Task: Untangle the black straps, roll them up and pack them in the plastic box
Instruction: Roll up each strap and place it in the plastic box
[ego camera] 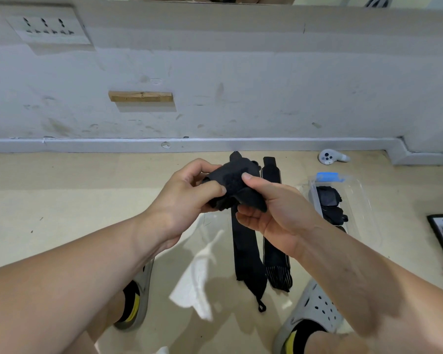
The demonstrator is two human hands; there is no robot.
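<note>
Both hands grip a half-rolled black fabric strap (234, 185) held above the beige floor (62, 213).

The left hand (189, 198) pinches its left end; the right hand (271, 208) clamps it, thumb on top and fingers curled beneath. Below, two long black straps (246, 251) lie flat side by side on the floor. To their right, the clear plastic box (363, 208) with a blue latch holds rolled black straps (329, 200). A white controller (329, 157) lies near the wall.
</note>
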